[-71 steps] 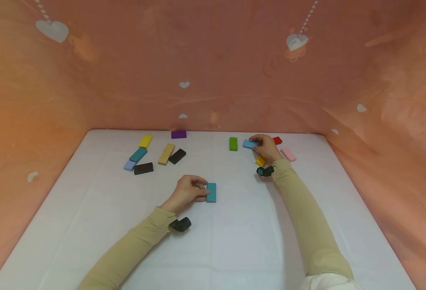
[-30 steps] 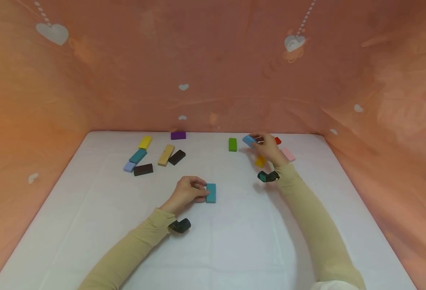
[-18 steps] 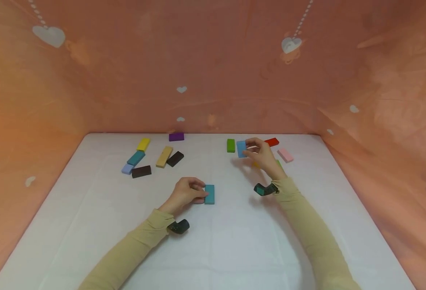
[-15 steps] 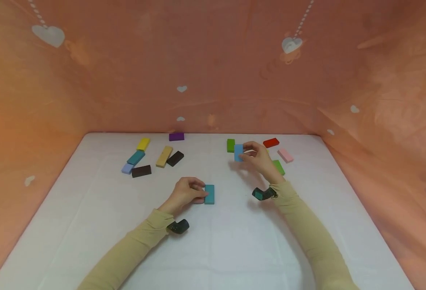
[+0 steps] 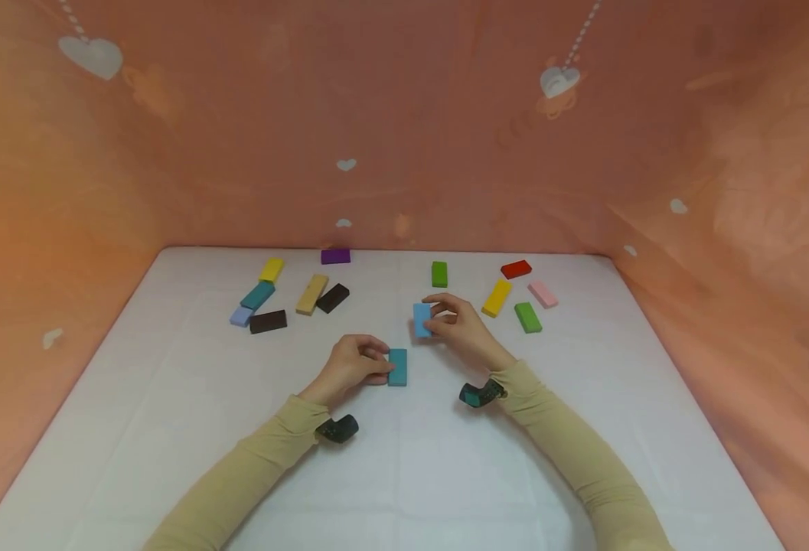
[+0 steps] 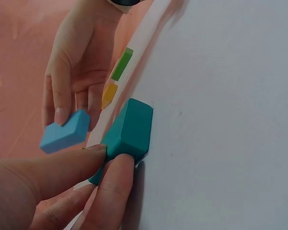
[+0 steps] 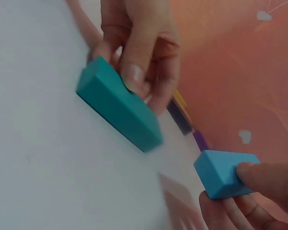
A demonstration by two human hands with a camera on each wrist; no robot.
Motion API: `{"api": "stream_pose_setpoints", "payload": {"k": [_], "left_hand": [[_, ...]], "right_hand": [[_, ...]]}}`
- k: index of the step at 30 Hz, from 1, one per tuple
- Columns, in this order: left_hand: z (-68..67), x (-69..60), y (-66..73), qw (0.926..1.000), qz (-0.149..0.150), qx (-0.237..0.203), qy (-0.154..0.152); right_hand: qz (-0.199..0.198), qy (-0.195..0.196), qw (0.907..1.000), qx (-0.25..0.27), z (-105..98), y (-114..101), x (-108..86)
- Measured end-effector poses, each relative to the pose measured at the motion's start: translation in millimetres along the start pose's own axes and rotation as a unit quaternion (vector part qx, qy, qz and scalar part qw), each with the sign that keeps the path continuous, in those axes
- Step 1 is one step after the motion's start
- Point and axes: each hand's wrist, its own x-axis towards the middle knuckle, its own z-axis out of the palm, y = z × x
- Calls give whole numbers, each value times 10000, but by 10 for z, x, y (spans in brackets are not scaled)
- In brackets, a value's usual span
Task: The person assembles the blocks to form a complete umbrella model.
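Note:
Near the middle of the white table, my left hand [image 5: 351, 367] pinches a teal block [image 5: 398, 367] between thumb and fingers. The left wrist view shows that teal block [image 6: 134, 127] close up, at or just above the table surface. My right hand [image 5: 466, 329] holds a light blue block [image 5: 421, 320] by its right side, up off the table, a little behind and to the right of the teal one. In the right wrist view the thumb presses on the face of the light blue block [image 7: 225, 173], with fingers beneath. The two blocks are apart.
At the back left lie yellow [image 5: 272, 269], teal [image 5: 258, 295], pale blue, tan [image 5: 312, 295], purple [image 5: 336, 256] and dark blocks [image 5: 269, 321]. Green [image 5: 439, 274], orange-yellow [image 5: 497, 298], red [image 5: 517, 269], pink [image 5: 543, 294] and another green block [image 5: 528, 317] lie back right. A patterned curtain [image 5: 404, 115] encloses the table.
My right hand has lifted the light blue block from the back right and carried it left and nearer, uncovering the orange-yellow and front green blocks. The left hand has stayed at the teal block.

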Motion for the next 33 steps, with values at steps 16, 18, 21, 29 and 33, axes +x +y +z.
{"api": "stream_pose_setpoints", "payload": {"k": [16,18,21,29,33], "left_hand": [[2,-7,19,9999,-25,-100,-30],[4,-13,27,10000,-40,-79,-18],[3,-18,29,9999,-77,-110,-12],[5,-19,23,9999,-29,-80,55],[16,-9,0,9999,-24,-76,120]], "right_hand": [[256,299,9992,82,300,128,79],[215,315,9993,35,317,120,72],[167,364,9992,-68,341,99,59],[-23,380,9990,-236,391,92,34],[-179,455,9983,-315,417,128,31]]}}
